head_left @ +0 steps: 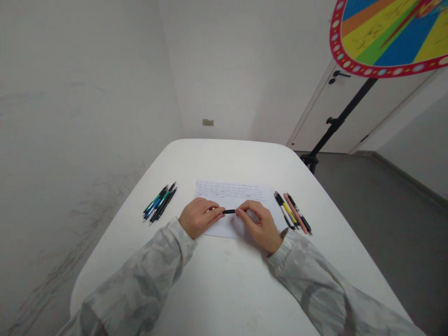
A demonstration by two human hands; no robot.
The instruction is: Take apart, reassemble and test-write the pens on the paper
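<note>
Between my two hands is a black pen (pixel 229 212), held level above a sheet of paper (pixel 224 229). My left hand (pixel 200 216) pinches one end of it, and the fingers of my right hand (pixel 261 225) close on the other end. Only the pen's dark middle part shows; both ends are hidden by my fingers. Rows of handwriting cover the upper part of the paper, which lies flat under my hands.
Several pens (pixel 160 204) lie bunched left of the paper, and several more pens (pixel 293 212) lie to its right. The white table (pixel 224 284) has rounded corners. Beyond its right side, a colourful wheel (pixel 388 35) stands on a black pole (pixel 345 114) near a door.
</note>
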